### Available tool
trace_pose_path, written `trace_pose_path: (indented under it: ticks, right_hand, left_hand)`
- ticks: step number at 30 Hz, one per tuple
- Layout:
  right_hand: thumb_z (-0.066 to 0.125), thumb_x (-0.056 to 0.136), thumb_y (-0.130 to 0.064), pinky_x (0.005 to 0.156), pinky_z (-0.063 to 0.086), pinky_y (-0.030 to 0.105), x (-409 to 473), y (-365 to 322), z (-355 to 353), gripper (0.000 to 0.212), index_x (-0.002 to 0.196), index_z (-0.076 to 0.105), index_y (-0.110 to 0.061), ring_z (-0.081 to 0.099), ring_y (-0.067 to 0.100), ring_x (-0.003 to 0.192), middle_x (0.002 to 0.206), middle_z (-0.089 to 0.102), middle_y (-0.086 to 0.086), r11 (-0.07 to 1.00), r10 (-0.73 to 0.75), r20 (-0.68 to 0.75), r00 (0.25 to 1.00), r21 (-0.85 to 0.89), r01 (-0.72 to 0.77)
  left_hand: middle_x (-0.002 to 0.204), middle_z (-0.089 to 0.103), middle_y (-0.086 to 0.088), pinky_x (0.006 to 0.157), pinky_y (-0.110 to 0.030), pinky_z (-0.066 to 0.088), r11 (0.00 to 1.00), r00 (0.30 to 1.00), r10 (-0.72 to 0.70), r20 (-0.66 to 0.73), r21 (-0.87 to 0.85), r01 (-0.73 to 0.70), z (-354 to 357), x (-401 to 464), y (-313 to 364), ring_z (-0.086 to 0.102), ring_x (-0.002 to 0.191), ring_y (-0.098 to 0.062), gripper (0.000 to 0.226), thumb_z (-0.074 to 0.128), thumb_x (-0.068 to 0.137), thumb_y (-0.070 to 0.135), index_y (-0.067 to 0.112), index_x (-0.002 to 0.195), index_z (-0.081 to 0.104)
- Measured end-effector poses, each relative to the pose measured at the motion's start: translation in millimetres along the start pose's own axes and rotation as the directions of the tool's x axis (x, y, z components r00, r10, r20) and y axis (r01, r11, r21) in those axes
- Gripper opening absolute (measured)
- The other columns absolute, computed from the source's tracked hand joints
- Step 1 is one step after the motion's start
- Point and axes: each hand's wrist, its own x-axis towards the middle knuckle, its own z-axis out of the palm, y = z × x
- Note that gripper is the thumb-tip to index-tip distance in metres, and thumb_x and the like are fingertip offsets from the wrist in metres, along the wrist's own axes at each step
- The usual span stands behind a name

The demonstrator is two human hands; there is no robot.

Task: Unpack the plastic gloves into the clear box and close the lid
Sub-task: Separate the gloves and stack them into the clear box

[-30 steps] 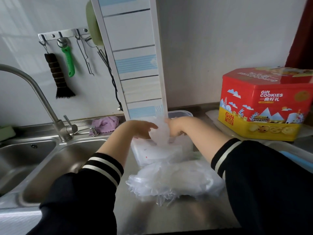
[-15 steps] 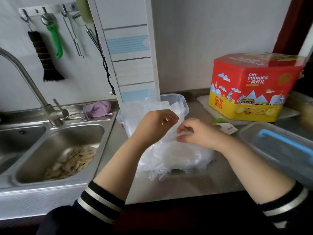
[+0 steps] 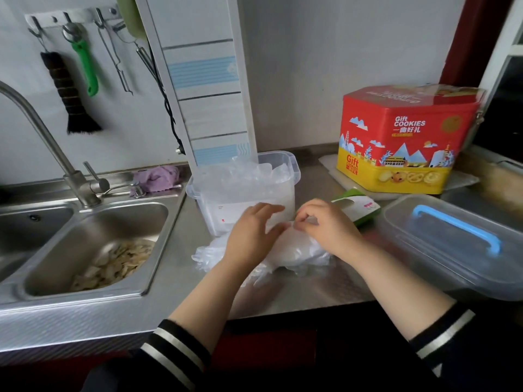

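Observation:
The clear box (image 3: 291, 168) stands open on the steel counter, stuffed with thin plastic gloves (image 3: 249, 174) that rise above its rim. In front of it lies a loose heap of more plastic gloves (image 3: 302, 253). My left hand (image 3: 252, 236) rests on the heap with fingers stretched toward the box's front wall. My right hand (image 3: 325, 224) pinches a bit of glove plastic between thumb and fingers at the heap's top. The box's clear lid (image 3: 452, 244), with a blue handle, lies to the right on the counter.
A steel sink (image 3: 93, 250) with food scraps is at the left, its tap (image 3: 42, 131) behind. A red and yellow cookie tin (image 3: 404, 137) stands back right. A green and white glove package (image 3: 359, 207) lies beside my right hand. A tiled column (image 3: 203, 80) rises behind the box.
Both hands came back from the box's top, down to the heap in front of it. The box now holds more gloves. The view tilted down and right.

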Motion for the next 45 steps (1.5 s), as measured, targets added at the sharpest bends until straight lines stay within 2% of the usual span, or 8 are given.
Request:
trace_pose_path:
  ticks: [3, 10, 17, 21, 26, 32, 39, 45]
  right_hand:
    - [0.071, 0.084, -0.018, 0.085, 0.043, 0.024, 4.5, -11.5, -13.4, 0.005, 0.080, 0.071, -0.015, 0.056, 0.011, 0.098, 0.099, 0.058, -0.009, 0.998, -0.052, -0.081, 0.995, 0.036, 0.055]
    - [0.068, 0.087, -0.017, 0.088, 0.048, 0.034, 23.5, -36.7, -37.6, 0.004, 0.086, 0.072, -0.016, 0.055, 0.015, 0.101, 0.103, 0.061, -0.007, 0.983, -0.175, -0.171, 0.970, 0.017, 0.181]
    - [0.068, 0.086, -0.013, 0.090, 0.046, 0.031, 41.1, -42.1, -50.9, 0.005, 0.083, 0.071, -0.014, 0.056, 0.012, 0.098, 0.096, 0.061, -0.007, 0.963, -0.232, -0.296, 0.927, 0.061, 0.261]
    - [0.067, 0.087, -0.011, 0.090, 0.042, 0.021, 49.9, -50.0, -58.9, 0.005, 0.085, 0.071, -0.010, 0.058, 0.019, 0.099, 0.096, 0.062, -0.002, 0.939, -0.293, -0.415, 0.861, 0.045, 0.341]
    - [0.065, 0.087, -0.015, 0.091, 0.040, 0.013, 66.0, -62.2, -62.2, 0.012, 0.089, 0.072, -0.005, 0.059, 0.024, 0.099, 0.100, 0.064, 0.008, 0.912, -0.338, -0.564, 0.753, -0.001, 0.409]
    - [0.063, 0.090, -0.014, 0.088, 0.046, 0.025, 83.5, -69.4, -57.0, 0.017, 0.091, 0.073, 0.000, 0.056, 0.026, 0.097, 0.098, 0.063, 0.015, 0.838, -0.481, -0.645, 0.593, -0.141, 0.527]
    - [0.063, 0.091, -0.017, 0.083, 0.047, 0.021, 93.5, -67.8, -54.2, 0.015, 0.091, 0.070, -0.004, 0.058, 0.017, 0.094, 0.098, 0.063, 0.004, 0.947, -0.256, -0.481, 0.838, 0.049, 0.317]
    - [0.061, 0.093, -0.027, 0.065, 0.044, 0.013, 110.7, -82.2, -57.0, 0.012, 0.092, 0.068, -0.018, 0.055, -0.001, 0.076, 0.085, 0.064, -0.009, 0.944, 0.048, -0.351, 0.935, 0.322, 0.072]
  left_hand:
    - [0.114, 0.064, 0.006, 0.082, -0.027, 0.045, 1.000, 0.997, 0.001, -0.081, 0.007, -0.001, -13.8, 7.4, -0.5, 0.057, 0.097, -0.014, 0.041, 0.064, 0.086, 0.047, 0.023, 0.119, 0.064]
    - [0.131, 0.059, 0.003, 0.095, -0.033, 0.043, 0.992, 0.966, -0.114, 0.233, 0.070, 0.101, -30.8, 17.8, -2.4, 0.053, 0.119, -0.019, 0.058, 0.062, 0.086, 0.052, 0.024, 0.135, 0.049]
    - [0.088, 0.065, 0.009, 0.078, -0.026, 0.047, 0.935, 0.982, -0.188, -0.008, -0.307, 0.177, -60.8, 26.4, -6.4, 0.062, 0.086, -0.014, 0.018, 0.073, 0.084, 0.024, 0.028, 0.099, 0.064]
    - [0.082, 0.063, 0.017, 0.064, -0.005, 0.039, 0.973, 0.976, -0.156, -0.153, -0.195, 0.125, -89.8, 30.1, -8.5, 0.057, 0.073, 0.006, 0.010, 0.071, 0.085, 0.024, 0.029, 0.091, 0.064]
    - [0.073, 0.061, 0.022, 0.065, -0.020, 0.039, 0.991, 0.954, -0.123, -0.273, -0.091, 0.102, -120.1, 38.4, -16.4, 0.052, 0.063, 0.001, 0.013, 0.072, 0.084, 0.022, 0.031, 0.078, 0.065]
    - [0.092, 0.066, 0.009, 0.071, -0.030, 0.049, 0.998, 0.895, -0.066, -0.440, -0.049, 0.050, -139.9, 57.4, -23.5, 0.064, 0.076, -0.017, 0.011, 0.068, 0.088, 0.025, 0.016, 0.091, 0.075]
    - [0.076, 0.070, 0.003, 0.073, -0.045, 0.059, 0.896, 0.855, -0.282, -0.436, -0.438, 0.072, -139.9, 72.0, -24.0, 0.069, 0.065, -0.009, 0.010, 0.068, 0.088, 0.020, 0.029, 0.089, 0.071]
    - [0.098, 0.073, 0.002, 0.077, -0.026, 0.055, 0.676, 0.839, -0.359, -0.410, -0.733, -0.069, -141.9, 92.4, -18.4, 0.066, 0.088, -0.013, 0.001, 0.067, 0.090, 0.016, 0.016, 0.090, 0.067]
